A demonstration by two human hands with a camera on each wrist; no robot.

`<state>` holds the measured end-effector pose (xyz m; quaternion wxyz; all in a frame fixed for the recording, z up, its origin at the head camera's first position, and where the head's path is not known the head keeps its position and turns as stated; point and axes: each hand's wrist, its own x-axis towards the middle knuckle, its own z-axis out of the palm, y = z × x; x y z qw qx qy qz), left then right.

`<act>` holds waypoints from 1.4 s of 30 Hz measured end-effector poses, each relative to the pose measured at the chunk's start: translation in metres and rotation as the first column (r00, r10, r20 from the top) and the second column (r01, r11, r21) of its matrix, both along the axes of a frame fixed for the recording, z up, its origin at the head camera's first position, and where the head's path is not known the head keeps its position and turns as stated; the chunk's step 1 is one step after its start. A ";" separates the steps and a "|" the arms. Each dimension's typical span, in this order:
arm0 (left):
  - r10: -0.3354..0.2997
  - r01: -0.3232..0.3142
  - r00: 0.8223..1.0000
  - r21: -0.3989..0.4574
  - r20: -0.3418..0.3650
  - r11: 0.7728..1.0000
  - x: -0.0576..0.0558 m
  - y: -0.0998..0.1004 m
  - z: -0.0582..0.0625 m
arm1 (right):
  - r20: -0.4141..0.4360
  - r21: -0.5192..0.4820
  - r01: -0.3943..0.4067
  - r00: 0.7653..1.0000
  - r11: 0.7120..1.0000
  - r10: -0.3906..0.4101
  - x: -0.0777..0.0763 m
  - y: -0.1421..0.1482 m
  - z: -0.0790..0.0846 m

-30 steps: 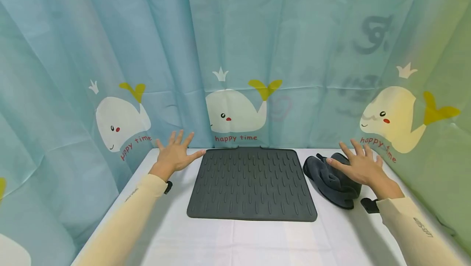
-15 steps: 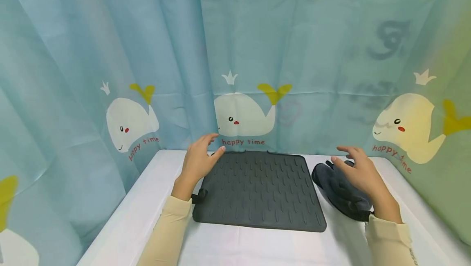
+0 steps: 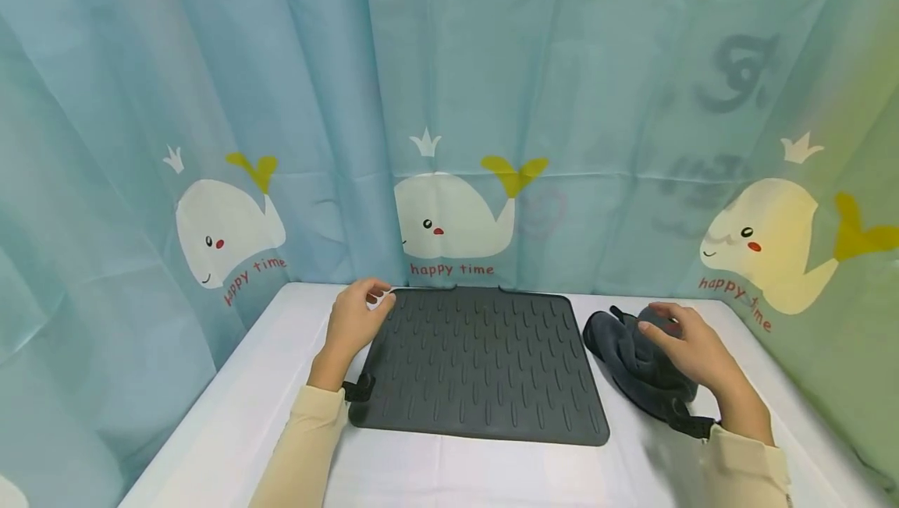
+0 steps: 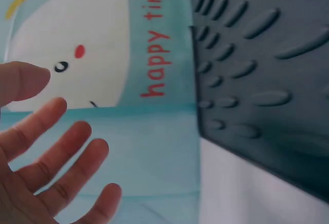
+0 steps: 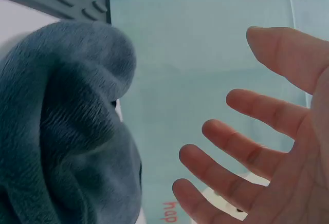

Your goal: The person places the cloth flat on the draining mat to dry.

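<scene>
- Your left grip (image 3: 354, 317) held nothing; its fingers were relaxed and apart, near the far left corner of the grey mat (image 3: 485, 360).
- Your right grip (image 3: 691, 344) was likewise empty, loosely bent above the dark plush bundle (image 3: 625, 356), with a gap showing in the right wrist view.
- The mat lay flat, ribbed face up; you had it squared roughly to yourself, in my judgement for even reach from both sides.
- The bundle sat heaped just beside the mat's right edge, a placing that left the ribs uncovered, likely the reason for it.
- The surface (image 3: 435, 477) was white and lightly creased.
- A blue-green curtain (image 3: 463, 47) closed off the back and sides, printed with whales (image 3: 456, 219) and "happy time"; faint dark marks showed at right.
</scene>
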<state>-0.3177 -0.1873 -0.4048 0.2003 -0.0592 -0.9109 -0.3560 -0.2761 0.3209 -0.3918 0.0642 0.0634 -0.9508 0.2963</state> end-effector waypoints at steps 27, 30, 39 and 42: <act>0.072 -0.063 0.941 -0.037 0.331 0.997 -0.015 -0.017 -0.041 | 0.281 0.112 -0.096 0.958 0.989 0.062 -0.011 0.016 -0.036; 0.073 -0.061 0.934 -0.045 0.349 0.997 -0.015 -0.017 -0.043 | 0.267 0.105 -0.093 0.962 0.990 0.062 -0.013 0.016 -0.038; 0.080 -0.065 0.923 -0.053 0.376 0.997 -0.014 -0.016 -0.046 | 0.211 0.076 -0.084 0.975 0.994 0.067 -0.016 0.017 -0.044; 0.087 -0.069 0.922 -0.061 0.376 0.996 -0.014 -0.017 -0.047 | 0.186 0.094 -0.080 0.981 0.992 0.061 -0.017 0.017 -0.045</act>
